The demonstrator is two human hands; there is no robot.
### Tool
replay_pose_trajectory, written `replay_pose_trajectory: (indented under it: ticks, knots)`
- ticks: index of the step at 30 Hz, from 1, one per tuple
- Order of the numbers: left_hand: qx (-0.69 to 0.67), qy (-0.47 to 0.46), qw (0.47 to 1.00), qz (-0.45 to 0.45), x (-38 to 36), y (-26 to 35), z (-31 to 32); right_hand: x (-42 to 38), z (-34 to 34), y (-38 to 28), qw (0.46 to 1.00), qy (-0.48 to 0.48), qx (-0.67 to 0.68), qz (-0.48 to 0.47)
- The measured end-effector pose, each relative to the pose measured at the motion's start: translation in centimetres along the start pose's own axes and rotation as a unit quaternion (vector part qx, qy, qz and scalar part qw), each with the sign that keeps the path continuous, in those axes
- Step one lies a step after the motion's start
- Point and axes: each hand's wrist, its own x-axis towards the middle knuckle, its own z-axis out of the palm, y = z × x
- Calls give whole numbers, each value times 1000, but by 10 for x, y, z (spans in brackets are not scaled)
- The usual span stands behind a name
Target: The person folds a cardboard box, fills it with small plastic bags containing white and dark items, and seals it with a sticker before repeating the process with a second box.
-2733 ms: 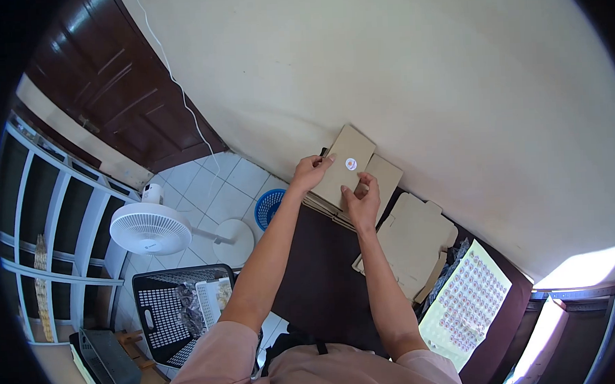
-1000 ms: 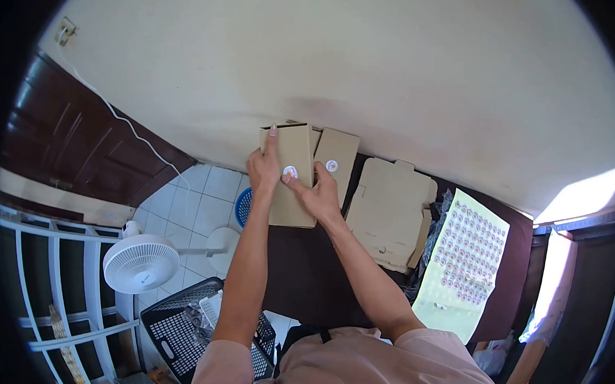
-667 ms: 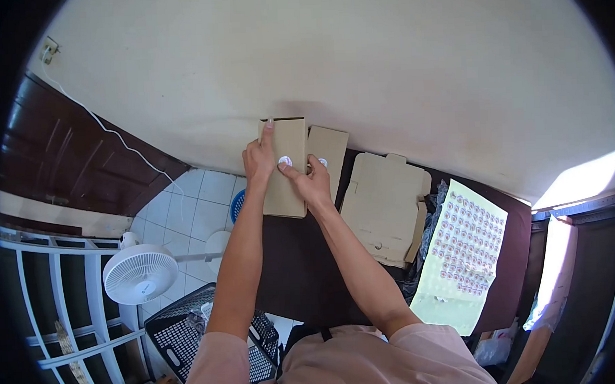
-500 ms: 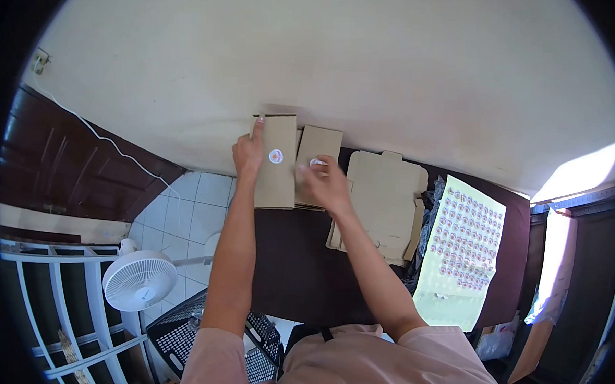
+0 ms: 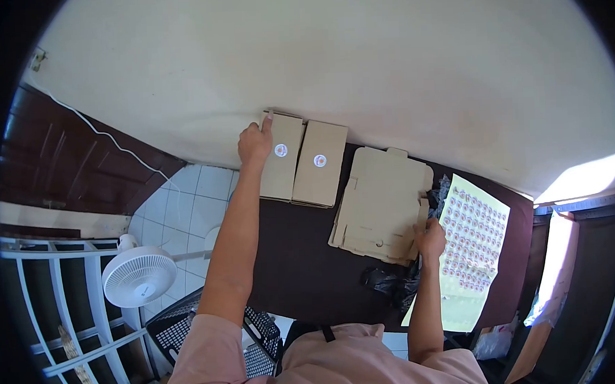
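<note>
My left hand (image 5: 254,141) rests on the left edge of a folded cardboard box (image 5: 284,167) that bears a round sticker (image 5: 280,150) and lies at the far left of the dark table (image 5: 304,267). A second folded box (image 5: 320,164) with its own sticker lies right beside it. My right hand (image 5: 431,236) touches the right edge of a stack of flat unfolded box blanks (image 5: 380,202), next to a yellow-green sheet of round stickers (image 5: 471,243).
A cream wall runs behind the table. Dark crumpled plastic (image 5: 394,281) lies near the table's front. On the tiled floor to the left stand a white fan (image 5: 138,276), a black mesh basket (image 5: 183,328) and white shelving (image 5: 45,320); a dark door is beyond.
The stickered box has been laid down beside the other at the wall. My right hand left it and swung right to the stack of flat blanks. My left hand stays on the box.
</note>
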Motion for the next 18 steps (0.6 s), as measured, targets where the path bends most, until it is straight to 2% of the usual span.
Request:
replay_pose_trajectory:
  ticks: [2,4,6,9,10,12,13,14,15,17,18]
  knots:
    - [-10,63,997,53,10,-8,14,-4,5,5,998,18,-60,26]
    - [-16,82,994,74,14,-14,20,-3,11,10,997,40,-59,11]
    - [-20,99,990,97,16,-19,22,0,16,14,999,30,14,33]
    - [-36,98,987,123,13,-25,18,2,23,18,997,53,47,27]
    - [-71,116,982,130,10,-27,14,2,24,22,997,52,46,27]
    - [-105,136,976,136,-2,-25,3,9,24,27,990,46,133,-26]
    - [-175,153,963,136,-20,-22,-8,8,21,26,990,43,133,-29]
    - [-243,169,945,136,-39,-21,-16,6,12,22,977,62,197,-55]
    - [-241,170,946,132,-58,-22,-20,3,1,17,959,81,259,-81]
    - [-366,218,890,161,-97,-26,-22,-7,-28,-4,954,98,270,-85]
    - [-367,218,890,158,-113,-32,-18,-9,-36,-10,949,117,281,-86]
